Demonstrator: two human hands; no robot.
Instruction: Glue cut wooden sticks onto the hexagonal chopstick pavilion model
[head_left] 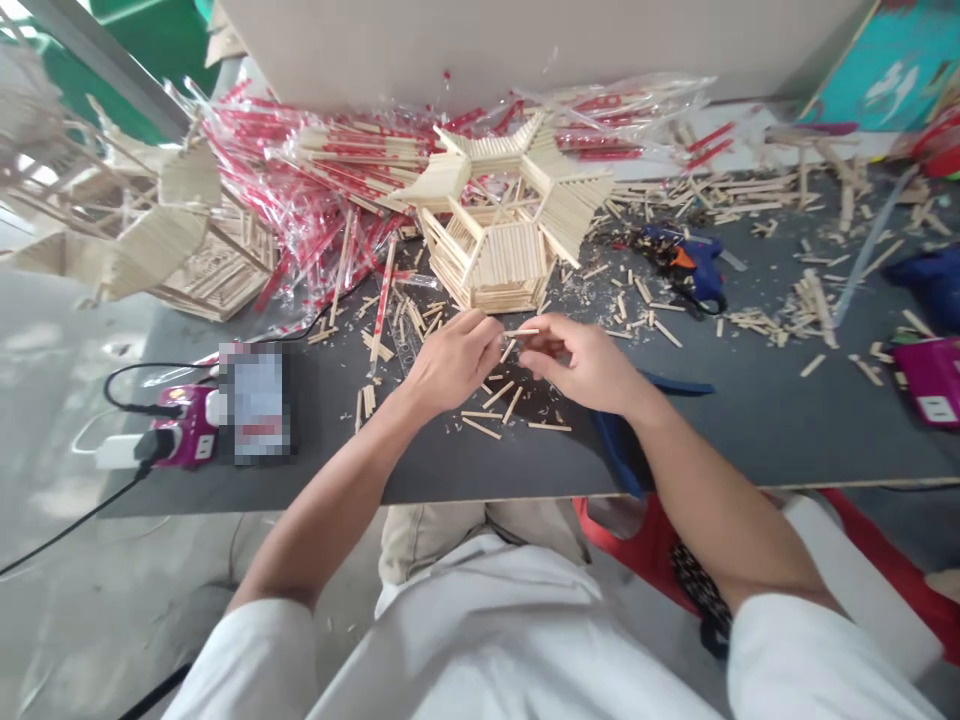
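Observation:
My left hand (454,358) and my right hand (581,362) meet over the dark tabletop (750,420), fingers pinched together on short wooden sticks (520,333). One stick lies level between the fingertips of both hands. Loose cut sticks (495,405) lie scattered on the table just under my hands. Right behind them stands a model pavilion made of wooden sticks (499,250), with a star-shaped ribbed roof (510,165).
A heap of red-and-clear chopstick wrappers (315,190) lies at the back left. Another stick model (172,250) stands far left. A glue gun (694,265) rests right of the pavilion, a purple power strip (180,425) left, a blue tool (622,450) under my right forearm.

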